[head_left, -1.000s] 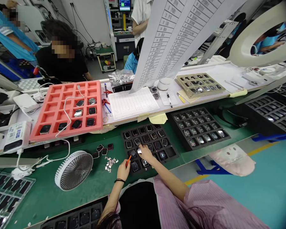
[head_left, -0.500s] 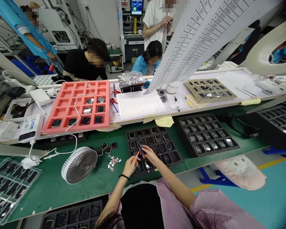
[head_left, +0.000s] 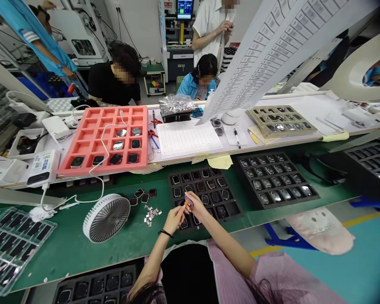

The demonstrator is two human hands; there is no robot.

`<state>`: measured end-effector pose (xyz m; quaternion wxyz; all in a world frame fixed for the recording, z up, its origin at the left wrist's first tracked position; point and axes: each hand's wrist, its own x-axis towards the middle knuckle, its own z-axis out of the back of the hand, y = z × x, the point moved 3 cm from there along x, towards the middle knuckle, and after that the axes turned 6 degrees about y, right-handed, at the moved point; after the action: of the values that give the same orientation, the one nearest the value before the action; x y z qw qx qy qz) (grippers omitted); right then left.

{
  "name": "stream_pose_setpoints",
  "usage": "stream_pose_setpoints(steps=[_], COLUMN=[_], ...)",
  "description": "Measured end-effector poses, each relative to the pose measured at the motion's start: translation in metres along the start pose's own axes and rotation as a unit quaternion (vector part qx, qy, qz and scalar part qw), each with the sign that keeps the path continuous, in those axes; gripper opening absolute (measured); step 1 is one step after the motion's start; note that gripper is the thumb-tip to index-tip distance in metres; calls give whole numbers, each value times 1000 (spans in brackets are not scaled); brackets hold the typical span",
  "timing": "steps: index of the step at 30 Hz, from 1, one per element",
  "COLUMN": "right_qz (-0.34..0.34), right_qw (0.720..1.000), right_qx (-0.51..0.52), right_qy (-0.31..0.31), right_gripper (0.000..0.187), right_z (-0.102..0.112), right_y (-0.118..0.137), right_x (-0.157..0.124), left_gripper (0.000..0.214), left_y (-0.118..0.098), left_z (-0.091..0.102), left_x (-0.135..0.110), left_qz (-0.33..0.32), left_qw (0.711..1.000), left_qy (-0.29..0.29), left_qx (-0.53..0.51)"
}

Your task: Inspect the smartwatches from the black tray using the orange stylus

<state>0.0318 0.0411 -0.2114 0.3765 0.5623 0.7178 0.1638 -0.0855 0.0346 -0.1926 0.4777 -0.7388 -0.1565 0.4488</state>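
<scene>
My left hand (head_left: 175, 218) is closed in a pinch on a thin orange stick-like tool (head_left: 186, 204). Its tip meets a small dark, purplish watch-like piece (head_left: 190, 203), which the fingers of my right hand (head_left: 196, 205) grip at the edge. Fingers hide much of that piece, so its exact shape does not show. Both hands are held over the near side of a black foam tray (head_left: 237, 216) with rows of square watch cases (head_left: 221, 212). To the left on the green bench lie several small metallic tabs (head_left: 151, 215) and several dark watch frames (head_left: 139, 193).
A white fan (head_left: 106, 218) stands left of the tabs. A second black tray (head_left: 274, 179) is to the right. On the raised shelf are a pink foam tray (head_left: 82, 136), a white cable (head_left: 101, 139) and printed sheets (head_left: 188, 139). Two people sit across the bench.
The orange tool in my left hand has come up against the piece in my right hand. My hands have drawn closer together, and the camera view has shifted slightly.
</scene>
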Motion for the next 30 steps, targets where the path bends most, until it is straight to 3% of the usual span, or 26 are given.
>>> stream_pose_setpoints(steps=[5,11,16,22,25,30], right_qz=[-27,-31,-19,3,28,45], right_qw=[998,997,1000,992,975,918], right_qx=[38,49,6,-118,-201,-364], right_qy=[38,46,16,-48,-95,-150], right_gripper=[38,38,35,32,33,20], right_z=[-6,-6,-3,4,25,71], right_y=[-5,-10,-15,-30,-27,-11], right_x=[-2,-2,-7,-11,-6,6], left_gripper=[55,57,56,53,50,42], left_y=[-5,-5,-3,5,18,39], left_z=[-1,-4,-6,-5,9,58], left_x=[-1,-5,-2,5,3,-12], left_qz=[-6,-25,-33,-37,-22,-7], left_qw=[1000,999,998,996,993,971], left_qy=[20,3,-40,-87,-117,-202], left_qx=[-17,-35,-43,-5,28,128])
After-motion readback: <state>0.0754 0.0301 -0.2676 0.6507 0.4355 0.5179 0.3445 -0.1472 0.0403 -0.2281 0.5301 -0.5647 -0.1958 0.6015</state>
